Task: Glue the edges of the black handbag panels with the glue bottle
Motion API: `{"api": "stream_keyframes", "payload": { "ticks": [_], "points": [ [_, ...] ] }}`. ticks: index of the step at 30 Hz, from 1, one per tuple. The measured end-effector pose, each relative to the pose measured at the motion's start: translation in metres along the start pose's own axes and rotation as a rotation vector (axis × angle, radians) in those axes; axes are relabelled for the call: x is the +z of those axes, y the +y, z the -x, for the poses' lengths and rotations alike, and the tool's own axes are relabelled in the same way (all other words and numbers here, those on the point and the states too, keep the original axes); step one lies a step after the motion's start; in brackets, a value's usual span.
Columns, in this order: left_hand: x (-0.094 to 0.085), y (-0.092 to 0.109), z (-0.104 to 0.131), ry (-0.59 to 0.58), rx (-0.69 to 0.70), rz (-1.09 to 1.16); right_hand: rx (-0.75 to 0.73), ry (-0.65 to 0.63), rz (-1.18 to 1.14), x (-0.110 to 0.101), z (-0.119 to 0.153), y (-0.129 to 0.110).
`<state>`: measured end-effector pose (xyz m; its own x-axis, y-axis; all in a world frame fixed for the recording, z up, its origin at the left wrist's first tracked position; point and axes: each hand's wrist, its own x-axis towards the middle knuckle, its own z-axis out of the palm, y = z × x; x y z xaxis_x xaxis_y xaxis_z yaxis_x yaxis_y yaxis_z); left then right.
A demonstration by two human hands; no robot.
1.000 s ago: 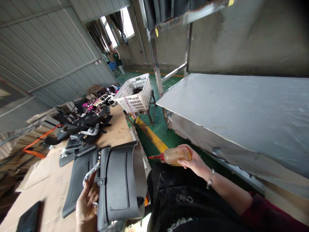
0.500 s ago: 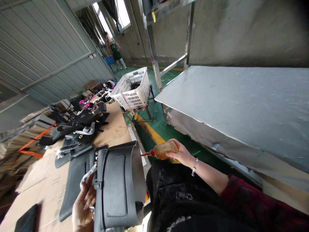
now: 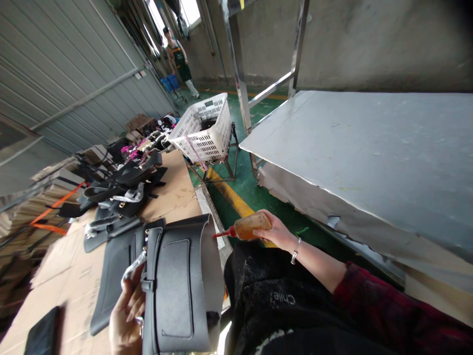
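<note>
My left hand [image 3: 127,313] grips the left edge of a dark grey leather bag piece [image 3: 175,291], near its strap and small buckle; some fingers are hidden behind it. Clear plastic wrap [image 3: 133,266] pokes out above that hand. The piece's right flap curls up and shows a pale inner side. In my right hand [image 3: 275,229] is a squeeze bottle of amber glue [image 3: 253,226], tilted on its side. Its red nozzle tip points left, close to the flap's edge; whether it touches I cannot tell. Another flat grey bag piece [image 3: 118,281] lies beneath on the cardboard-covered table [image 3: 77,281].
Black bag parts [image 3: 125,185] are heaped farther up the table, and a dark phone-like slab [image 3: 42,333] lies at lower left. A white plastic basket [image 3: 205,133] rests on a metal stand. To the right stretches a grey-topped table [image 3: 362,153]. A person [image 3: 181,61] in an apron stands far back.
The bottle's nozzle has shifted slightly left and up toward the flap. The distant person has come a little closer. My left hand keeps its hold on the bag piece.
</note>
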<state>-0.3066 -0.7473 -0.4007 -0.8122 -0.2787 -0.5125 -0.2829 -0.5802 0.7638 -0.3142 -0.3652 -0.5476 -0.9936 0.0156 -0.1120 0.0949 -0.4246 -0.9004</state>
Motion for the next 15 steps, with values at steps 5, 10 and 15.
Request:
{"api": "stream_keyframes", "payload": {
  "ticks": [5, 10, 15],
  "points": [
    [0.009, -0.002, 0.007, 0.047, 0.030, 0.019, 0.029, -0.017, -0.030, -0.001, 0.000, 0.005],
    [0.003, -0.003, 0.001, 0.035, 0.019, 0.038, 0.055, -0.007, -0.059, -0.003, 0.003, 0.013],
    [0.001, -0.003, -0.002, 0.067, 0.045, 0.040, 0.078, -0.041, -0.030, -0.010, 0.006, 0.021]
  ]
}}
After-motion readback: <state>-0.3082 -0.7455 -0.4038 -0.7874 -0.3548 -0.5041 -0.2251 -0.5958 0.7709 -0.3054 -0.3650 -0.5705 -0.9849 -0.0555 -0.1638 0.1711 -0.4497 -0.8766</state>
